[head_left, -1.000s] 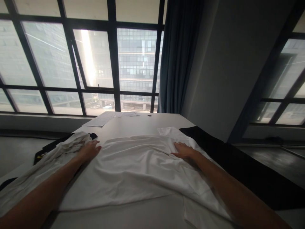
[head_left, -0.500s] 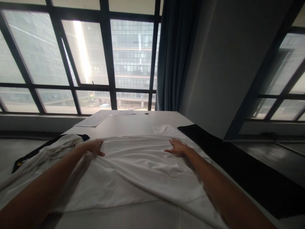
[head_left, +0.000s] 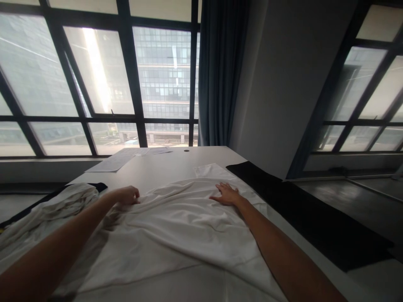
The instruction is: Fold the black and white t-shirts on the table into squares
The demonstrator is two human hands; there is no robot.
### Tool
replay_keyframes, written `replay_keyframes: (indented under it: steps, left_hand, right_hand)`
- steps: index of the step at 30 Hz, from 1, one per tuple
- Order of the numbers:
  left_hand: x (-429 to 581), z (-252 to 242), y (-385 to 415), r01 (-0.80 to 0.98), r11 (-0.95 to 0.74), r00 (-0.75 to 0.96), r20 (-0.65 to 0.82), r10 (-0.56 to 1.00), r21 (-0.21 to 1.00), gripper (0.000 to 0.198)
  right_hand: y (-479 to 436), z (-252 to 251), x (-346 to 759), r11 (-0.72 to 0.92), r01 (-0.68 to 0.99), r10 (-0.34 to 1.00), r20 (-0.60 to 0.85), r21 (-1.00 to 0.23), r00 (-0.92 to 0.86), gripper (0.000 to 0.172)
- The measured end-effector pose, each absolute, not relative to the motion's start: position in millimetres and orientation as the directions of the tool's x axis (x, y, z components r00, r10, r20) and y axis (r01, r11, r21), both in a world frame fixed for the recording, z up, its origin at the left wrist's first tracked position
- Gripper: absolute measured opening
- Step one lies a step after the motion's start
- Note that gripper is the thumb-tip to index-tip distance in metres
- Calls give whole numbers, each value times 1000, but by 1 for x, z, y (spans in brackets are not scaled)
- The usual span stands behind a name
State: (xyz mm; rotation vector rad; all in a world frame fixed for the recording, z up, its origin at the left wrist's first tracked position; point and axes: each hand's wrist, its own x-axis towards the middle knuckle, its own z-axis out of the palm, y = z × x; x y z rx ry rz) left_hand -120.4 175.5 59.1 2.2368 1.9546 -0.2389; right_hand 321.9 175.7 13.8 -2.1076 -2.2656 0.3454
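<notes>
A wrinkled white cloth (head_left: 176, 226) lies spread over the near part of the white table (head_left: 163, 170). My left hand (head_left: 128, 196) is at the cloth's upper left edge, its fingers curled in and closed; whether cloth is pinched between them is too small to tell. Flat on the upper right part of the cloth rests my right hand (head_left: 226, 194), fingers spread, holding nothing. Folds run across the cloth between both hands. One pale corner of fabric (head_left: 209, 170) sticks out beyond the upper right edge.
Crumpled white fabric (head_left: 63, 205) is heaped at the left over something dark. Sheets of paper (head_left: 111, 161) lie at the table's far left. Black material (head_left: 299, 209) runs along the right side. Windows and a blue curtain (head_left: 220, 75) stand behind.
My left hand has gone from spread fingers to curled ones, and the cloth's upper left edge has bunched inward. My right hand keeps its place on the cloth. The view has turned slightly right.
</notes>
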Motion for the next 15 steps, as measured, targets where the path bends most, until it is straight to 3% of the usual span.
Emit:
replay_keyframes:
  steps: [4, 6, 12, 15]
  left_hand:
    - [-112, 73, 177, 990, -138, 125, -294, 948, -24, 27]
    - [-116, 91, 184, 991, -116, 98, -241, 965, -61, 29]
    - [-113, 111, 199, 973, 104, -44, 278, 960, -205, 55]
    - [-104, 74, 196, 986, -25, 53, 170, 984, -165, 59]
  right_hand:
    - [177, 13, 323, 49, 982, 989, -129, -184, -74, 107]
    - [177, 13, 323, 51, 981, 989, -129, -187, -76, 107]
    - [174, 12, 323, 98, 975, 989, -90, -202, -118, 101]
    - [174, 11, 323, 98, 977, 988, -102, -190, -118, 101]
